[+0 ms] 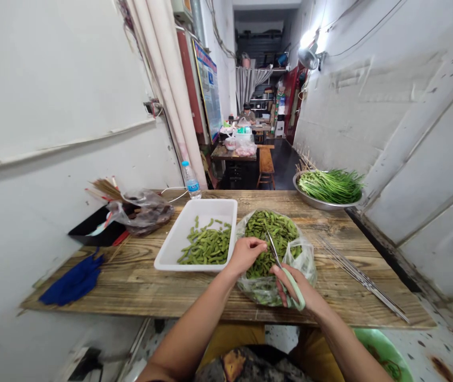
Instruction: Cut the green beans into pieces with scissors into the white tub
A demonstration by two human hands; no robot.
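Right hand (pixel 304 293) with scissors (pixel 277 258) over bagged beans (pixel 276 229), plank table (pixel 142 286), white corridor (pixel 393 122)

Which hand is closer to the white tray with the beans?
Left. The left hand is right beside the white tray; the right hand, holding scissors, is farther right, over the bag.

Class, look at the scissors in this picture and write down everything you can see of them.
The scissors have slim grey metal blades and pale green, plastic-looking handle loops. The right hand grips them through the loops. The blades look almost closed and point away from the person, over the open clear plastic bag of green pods on the wooden table. The tips lie close to the left hand; whether they touch a pod cannot be told.
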